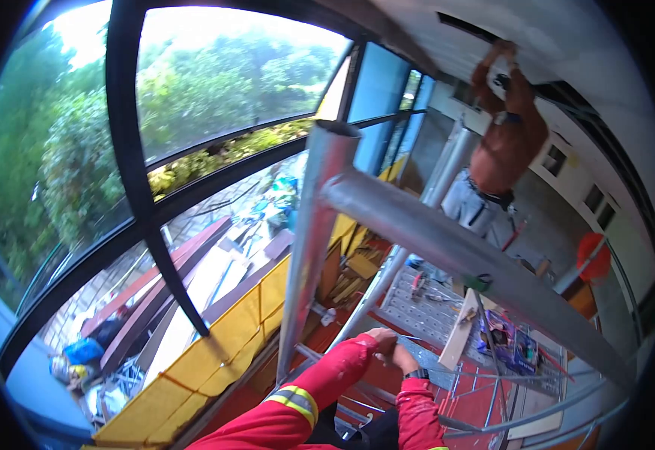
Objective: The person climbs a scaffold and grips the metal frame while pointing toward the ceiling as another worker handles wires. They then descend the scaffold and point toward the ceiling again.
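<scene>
My left hand (380, 340), in a red sleeve with a reflective band, is held with curled fingers just beyond the scaffold's lower bars. Close against it, my right hand (400, 358) is also closed, with a dark watch at the wrist. What lies between the fingers is too small or hidden to make out. Just past my hands is a perforated metal scaffold platform (410, 304). A pale wooden board (459, 330) lies on it, beside a purple container of tools (511, 341). A thick scaffold tube (447, 232) crosses above my hands.
Another person (511, 142) stands farther along the platform, arms raised to an opening in the ceiling (466, 26). Dark-framed windows (129, 150) run along the left, above a yellow panel (192, 375). Cables (537, 427) loop at right. Boards (185, 285) are piled outside.
</scene>
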{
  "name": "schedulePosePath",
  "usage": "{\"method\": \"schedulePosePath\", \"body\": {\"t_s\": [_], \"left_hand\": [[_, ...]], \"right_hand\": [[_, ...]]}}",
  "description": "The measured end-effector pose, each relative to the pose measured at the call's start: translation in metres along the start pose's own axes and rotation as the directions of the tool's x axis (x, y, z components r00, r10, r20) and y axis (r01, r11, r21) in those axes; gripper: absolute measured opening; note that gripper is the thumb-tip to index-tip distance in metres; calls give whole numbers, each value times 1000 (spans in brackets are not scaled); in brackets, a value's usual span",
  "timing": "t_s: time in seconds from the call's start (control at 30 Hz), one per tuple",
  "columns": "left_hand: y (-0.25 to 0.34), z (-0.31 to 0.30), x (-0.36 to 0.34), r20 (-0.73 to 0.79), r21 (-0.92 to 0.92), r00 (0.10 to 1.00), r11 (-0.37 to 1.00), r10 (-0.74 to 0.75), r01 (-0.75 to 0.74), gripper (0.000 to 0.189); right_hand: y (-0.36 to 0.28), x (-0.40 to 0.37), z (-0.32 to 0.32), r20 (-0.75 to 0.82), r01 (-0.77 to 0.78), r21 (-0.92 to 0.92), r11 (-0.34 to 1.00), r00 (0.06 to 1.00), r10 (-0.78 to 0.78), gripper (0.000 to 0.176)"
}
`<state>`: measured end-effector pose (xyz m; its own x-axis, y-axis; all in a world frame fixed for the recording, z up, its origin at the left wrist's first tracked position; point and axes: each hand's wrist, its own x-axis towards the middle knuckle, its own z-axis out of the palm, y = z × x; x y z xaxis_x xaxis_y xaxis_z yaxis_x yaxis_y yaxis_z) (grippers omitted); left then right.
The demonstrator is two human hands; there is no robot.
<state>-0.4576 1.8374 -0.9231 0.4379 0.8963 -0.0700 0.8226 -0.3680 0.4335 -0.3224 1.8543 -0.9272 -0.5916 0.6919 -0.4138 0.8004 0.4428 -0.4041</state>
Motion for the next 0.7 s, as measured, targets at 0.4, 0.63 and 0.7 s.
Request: {"method": "schedulePosePath", "body": {"t_s": [0.4,0.63,0.7], "left_hand": [[-4,-6,-9,-309,-25,951,1000,9,-18,22],[-11,17,-2,-256,5,966,999,-47,50,21],[-3,16,-6,-118,-53,985,991,-127,122,20]], "right_hand": [[32,23,15,-263,33,58,998,965,-17,45],[18,17,7,-112,9,39,999,994,-5,43],[-5,-4,-6,-15,-28,-2,1000,999,28,45]]}}
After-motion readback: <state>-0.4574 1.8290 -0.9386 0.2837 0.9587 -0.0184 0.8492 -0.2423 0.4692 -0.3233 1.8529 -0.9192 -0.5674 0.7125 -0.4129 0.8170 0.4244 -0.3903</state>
